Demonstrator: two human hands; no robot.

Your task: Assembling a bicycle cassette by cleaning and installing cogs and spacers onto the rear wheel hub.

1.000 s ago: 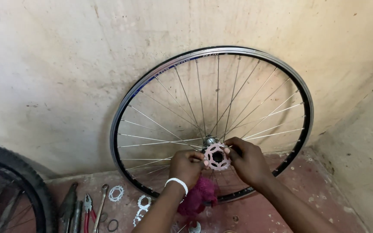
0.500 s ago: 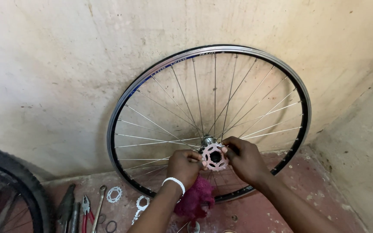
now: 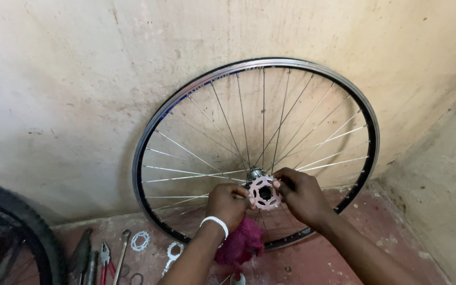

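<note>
Both hands pinch one thing between them: the left hand (image 3: 229, 203) grips the near-left edge of a small pink-tinted sprocket (image 3: 263, 192), the right hand (image 3: 303, 196) its right edge, fingers closed on its teeth. The sprocket faces the camera, its flat side square to the hub (image 3: 254, 173), which sits just behind and slightly up-left. The spoked wheel (image 3: 196, 95) leans upright against the wall (image 3: 69, 79). A magenta rag (image 3: 241, 245) lies below the left wrist.

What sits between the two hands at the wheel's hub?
In the head view, a toothed sprocket lies between the left hand and the right hand; both grip its edges, at the hub of the wheel.
</note>
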